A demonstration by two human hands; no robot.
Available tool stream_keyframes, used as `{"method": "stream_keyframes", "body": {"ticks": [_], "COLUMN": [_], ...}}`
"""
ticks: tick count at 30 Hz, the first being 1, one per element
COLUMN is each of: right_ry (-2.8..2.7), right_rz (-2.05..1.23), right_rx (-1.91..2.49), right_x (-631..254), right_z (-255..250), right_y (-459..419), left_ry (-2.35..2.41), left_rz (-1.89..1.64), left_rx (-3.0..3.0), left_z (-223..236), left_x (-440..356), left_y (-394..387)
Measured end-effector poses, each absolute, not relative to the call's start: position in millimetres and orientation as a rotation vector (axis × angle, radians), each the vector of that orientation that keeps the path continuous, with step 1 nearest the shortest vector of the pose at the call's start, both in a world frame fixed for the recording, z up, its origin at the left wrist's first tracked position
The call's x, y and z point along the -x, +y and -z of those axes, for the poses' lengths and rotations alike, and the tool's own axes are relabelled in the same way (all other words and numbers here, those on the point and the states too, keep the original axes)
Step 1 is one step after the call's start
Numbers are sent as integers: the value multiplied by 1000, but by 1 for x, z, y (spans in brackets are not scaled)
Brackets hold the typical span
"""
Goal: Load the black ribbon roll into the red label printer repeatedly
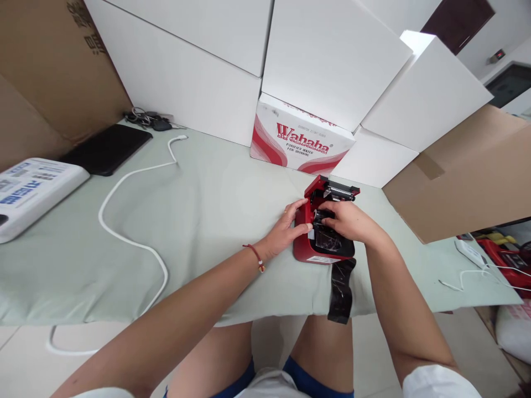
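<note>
A small red label printer (302, 250) stands on the cloth-covered table with its black-and-red lid (338, 189) raised. My left hand (286, 228) grips the printer's left side, thumb over the near rim and fingers toward the back. Inside the open body, my right hand (342, 220) pinches a roll of glossy black ribbon (327, 239); its fingertips are partly hidden in the compartment. A strip of black ribbon (342, 293) hangs from the printer's front over the table edge.
Behind the printer, a Wahaha carton (301, 138) leans against stacked white boxes (199, 72). To the left are a white cable (136, 240), a black tablet-like slab (110, 149), keys (149, 119) and a white device (39, 193). Cardboard (464, 171) stands at right.
</note>
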State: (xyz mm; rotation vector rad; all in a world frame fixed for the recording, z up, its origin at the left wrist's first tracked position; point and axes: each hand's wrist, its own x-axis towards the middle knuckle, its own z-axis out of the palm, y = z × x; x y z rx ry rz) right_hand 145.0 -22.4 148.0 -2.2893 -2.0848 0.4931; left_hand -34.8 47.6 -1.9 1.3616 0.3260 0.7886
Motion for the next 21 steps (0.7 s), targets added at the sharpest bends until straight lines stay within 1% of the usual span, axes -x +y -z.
{"method": "stream_keyframes", "body": {"ticks": [5, 9, 12, 14, 16, 18, 21], "right_ry": [-2071, -2068, -2098, -2089, -2069, -2071, -2067], "right_rz": [-470, -364, -177, -21, 79, 103, 34], "right_rx": [2254, 1895, 1698, 1656, 1639, 1622, 1571], "right_x": [-145, -141, -132, -124, -119, -117, -121], "right_z": [-139, -137, -126, -114, -104, -97, -98], "right_y": [-33, -77, -121, -143, -159, -168, -172], "left_ry": [331, 333, 375, 431, 437, 310, 93], "left_rz": [-805, -806, -857, -1023, -1277, -1505, -1675], "left_rx": [-1375, -1413, -1538, -1709, -1918, -2100, -2302], "left_z": [3, 6, 6, 2, -4, -12, -22], "left_x": [35, 34, 35, 38, 41, 44, 44], "left_y": [47, 49, 47, 40, 29, 16, -3]}}
